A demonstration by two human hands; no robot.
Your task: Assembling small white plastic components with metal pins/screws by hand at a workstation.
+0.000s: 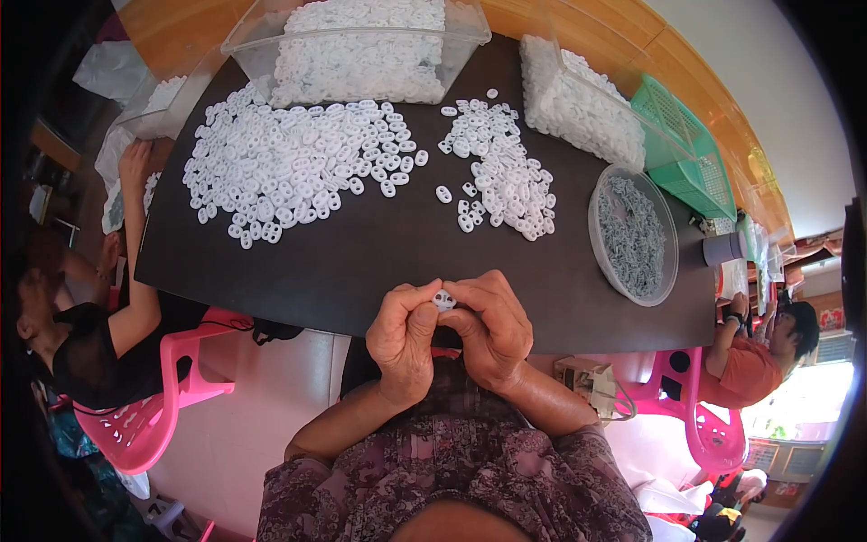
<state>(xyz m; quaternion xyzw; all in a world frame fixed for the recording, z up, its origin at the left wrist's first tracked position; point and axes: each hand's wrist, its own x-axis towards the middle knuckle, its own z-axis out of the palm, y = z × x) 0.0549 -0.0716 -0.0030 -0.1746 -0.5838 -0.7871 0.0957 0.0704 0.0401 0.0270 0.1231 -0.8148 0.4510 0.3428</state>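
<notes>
We are seeing both hands working just over the near edge of the dark table [316,266], around its middle. Left hand [405,334] is pinching a small white two-hole piece [443,301] between thumb and fingertips; right hand [492,327] is closing its thumb and index finger on the same piece from the other side. Holes are looking dark; we are not managing to tell what's in them. A large pile of white pieces [289,163] is spreading toward the table's far left corner, a smaller pile [515,185] is lying right of it. A clear plastic bin [246,47] of white pieces is standing at the far edge; a round clear tub [646,301] of grey parts is sitting near the right edge, close to a green basket [713,185]. Red wall prints [831,318], far right, are showing too small for us to read.
</notes>
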